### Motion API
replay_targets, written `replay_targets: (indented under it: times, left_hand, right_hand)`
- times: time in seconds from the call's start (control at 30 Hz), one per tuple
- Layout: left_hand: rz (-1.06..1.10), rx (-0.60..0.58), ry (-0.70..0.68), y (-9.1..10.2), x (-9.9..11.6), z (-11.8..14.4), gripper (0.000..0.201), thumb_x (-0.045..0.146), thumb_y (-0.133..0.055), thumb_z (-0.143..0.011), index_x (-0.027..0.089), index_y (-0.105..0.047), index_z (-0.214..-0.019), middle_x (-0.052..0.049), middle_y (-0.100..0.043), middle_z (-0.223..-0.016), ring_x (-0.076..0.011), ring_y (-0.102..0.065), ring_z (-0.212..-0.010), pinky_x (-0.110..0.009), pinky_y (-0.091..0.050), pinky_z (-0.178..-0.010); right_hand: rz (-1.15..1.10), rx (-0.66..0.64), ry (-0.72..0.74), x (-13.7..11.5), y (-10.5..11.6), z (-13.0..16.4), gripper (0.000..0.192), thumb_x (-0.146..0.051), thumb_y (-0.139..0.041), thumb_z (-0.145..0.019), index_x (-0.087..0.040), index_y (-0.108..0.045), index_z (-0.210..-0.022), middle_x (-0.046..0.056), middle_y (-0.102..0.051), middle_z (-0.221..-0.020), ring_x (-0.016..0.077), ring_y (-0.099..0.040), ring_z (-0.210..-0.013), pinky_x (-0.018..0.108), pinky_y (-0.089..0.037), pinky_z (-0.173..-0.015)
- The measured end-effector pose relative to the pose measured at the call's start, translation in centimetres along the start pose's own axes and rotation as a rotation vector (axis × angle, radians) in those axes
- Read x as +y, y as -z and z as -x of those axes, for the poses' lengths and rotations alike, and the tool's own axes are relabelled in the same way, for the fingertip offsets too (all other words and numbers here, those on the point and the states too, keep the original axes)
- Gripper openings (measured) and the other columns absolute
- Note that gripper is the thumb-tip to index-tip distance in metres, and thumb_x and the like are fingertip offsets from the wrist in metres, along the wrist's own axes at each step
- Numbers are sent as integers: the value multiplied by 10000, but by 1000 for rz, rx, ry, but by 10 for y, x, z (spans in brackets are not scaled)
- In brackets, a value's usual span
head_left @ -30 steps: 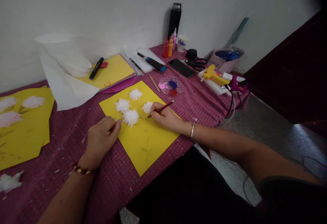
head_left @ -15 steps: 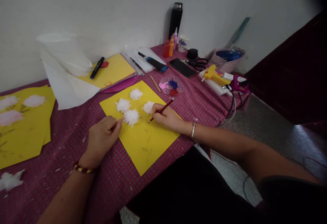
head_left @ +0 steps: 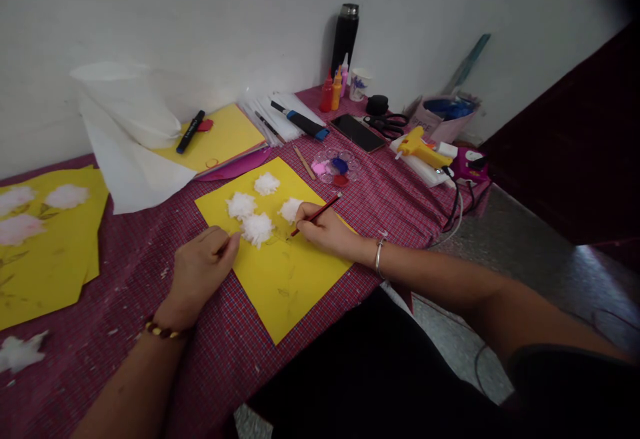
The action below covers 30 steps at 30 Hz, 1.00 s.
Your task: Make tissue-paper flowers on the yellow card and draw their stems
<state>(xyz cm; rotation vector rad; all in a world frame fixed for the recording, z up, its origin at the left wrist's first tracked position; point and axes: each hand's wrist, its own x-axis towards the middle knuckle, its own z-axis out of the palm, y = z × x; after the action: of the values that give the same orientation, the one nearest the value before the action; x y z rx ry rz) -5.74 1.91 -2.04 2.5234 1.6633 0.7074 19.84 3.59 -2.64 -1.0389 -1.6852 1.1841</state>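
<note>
Matt yellow paper (head_left: 280, 272), fluffy tufts (head_left: 257, 228), checked cloth (head_left: 390, 202)

The yellow sheet (head_left: 45, 252) with pink tufts is cut off at the left edge

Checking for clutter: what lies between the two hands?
In the head view, one white fluffy tuft on the yellow sheet lies between left hand and right hand.

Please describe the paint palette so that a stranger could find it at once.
On the red checked cloth, look just beyond the yellow sheet near the right hand. The palette is clear, round, with pink, blue and red wells.
</note>
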Motion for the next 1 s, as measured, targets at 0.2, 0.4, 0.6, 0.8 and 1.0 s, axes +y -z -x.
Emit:
replay_targets:
  times: [0.2, 0.4, 0.6, 0.8, 1.0]
  left_hand:
    - [4, 1, 3, -1, -1, 0, 385, 329, -474, -926, 217, -343, -581, 17, -469, -606, -130, -455, -546, -294, -304, -537]
    - [-1, 7, -19, -1, -1, 0, 386, 320, -473, -933, 212, -344, -586, 22, -467, -606, -121, -457, -548, -288, -304, -544]
    - [-3, -2, -4, 0, 0, -1, 383, 325, -469, -926, 206, -357, -580, 28, -455, -601, -115, -450, -545, -277, -304, -548]
    - [15, -34, 3, 1, 1, -1, 387, 352, -444, -944, 212, -352, -594, 24, -456, -616, -125, -468, -563, -284, -314, -560]
    - [68, -27, -11, 3, 0, 0, 358, 328, -362, -972, 226, -348, -629, 21, -437, -616, -140, -440, -545, -299, -313, -562]
  right_hand:
    - [-24, -1, 13, 1, 1, 0, 76, -159, -451, -754, -197, -475, -693, -26, -524, -666, 129, -494, -638, 268, -380, -626]
    - [10, 6, 44, 3, 1, 0, 75, -162, -454, -746, -196, -468, -679, -28, -503, -661, 128, -477, -645, 261, -364, -613]
    - [24, -14, 29, 5, 1, 1, 76, -164, -464, -755, -198, -468, -687, -34, -492, -657, 125, -474, -644, 261, -359, -614]
    - [-146, 42, 3, -2, 0, 2, 14, -181, -504, -782, -194, -499, -778, -37, -509, -703, 116, -497, -653, 252, -386, -622]
    - [-137, -70, -87, -6, 2, 5, 63, -148, -519, -761, -189, -500, -716, -50, -504, -626, 97, -474, -579, 238, -358, -557]
